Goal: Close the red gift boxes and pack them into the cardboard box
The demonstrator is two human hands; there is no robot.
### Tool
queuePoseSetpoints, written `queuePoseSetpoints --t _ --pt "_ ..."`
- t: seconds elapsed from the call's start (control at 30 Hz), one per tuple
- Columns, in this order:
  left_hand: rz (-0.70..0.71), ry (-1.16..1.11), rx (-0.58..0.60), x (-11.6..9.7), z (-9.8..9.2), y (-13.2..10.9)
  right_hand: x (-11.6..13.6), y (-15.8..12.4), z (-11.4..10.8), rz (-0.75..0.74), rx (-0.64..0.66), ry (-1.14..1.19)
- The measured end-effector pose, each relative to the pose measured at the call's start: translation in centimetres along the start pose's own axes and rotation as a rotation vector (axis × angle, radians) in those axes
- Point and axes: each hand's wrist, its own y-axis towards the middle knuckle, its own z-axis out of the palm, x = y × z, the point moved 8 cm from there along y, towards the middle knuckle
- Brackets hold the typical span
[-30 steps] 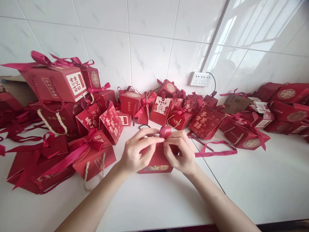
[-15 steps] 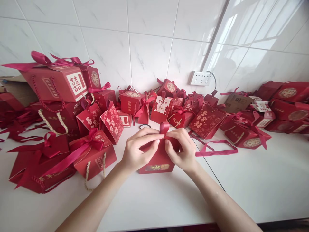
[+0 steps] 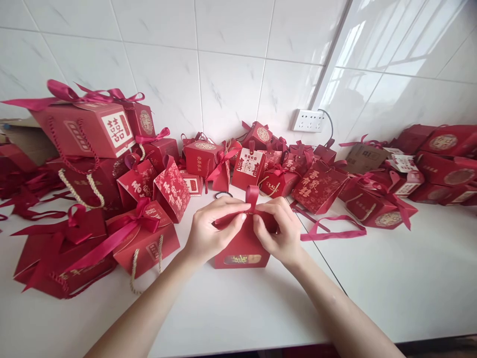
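At the far left, a cardboard box (image 3: pixel 28 139) is disappearing past the frame's edge, with red boxes hiding much of it; its contents are staying out of sight. Beside it, a large red gift box (image 3: pixel 76 134) with a white double-happiness panel and a bow is sitting on a darker box (image 3: pixel 89 184) with cream rope handles. Below, a bow-topped box (image 3: pixel 67 258) is lying under trailing ribbon that is covering part of its print.

Near the middle, the left hand (image 3: pixel 210 231) is holding the top edge of a plain red box (image 3: pixel 244 243), thumb in front and forefinger above. This box is standing upright on the white table (image 3: pixel 223 318). Its small front window (image 3: pixel 243 259) is showing gold lettering; what is inside is impossible to make out. A ribbon loop (image 3: pixel 252 196) is rising from its top between the fingers, which are hiding the loop's base. The right hand (image 3: pixel 279 231) is curling narrowly around the same edge; I cannot tell whether either is pinching ribbon. Rightward, a loose ribbon (image 3: pixel 337 231) is lying on the table, and stacked red boxes (image 3: pixel 447 169) are running out of frame.
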Motion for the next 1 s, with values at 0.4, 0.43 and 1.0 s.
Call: queuePoseSetpoints --t 0.4,0.43,1.0 --pt "0.035 0.024 -0.001 0.0 0.1 -0.1 1.0 0.1 -0.3 -0.204 0.051 -0.263" --pt "0.037 0.026 -0.002 0.1 0.1 -0.1 1.1 0.2 -0.3 -0.229 0.062 -0.291" --pt "-0.026 -0.013 -0.018 0.5 0.2 -0.2 1.2 0.4 -0.4 -0.209 0.094 -0.317"
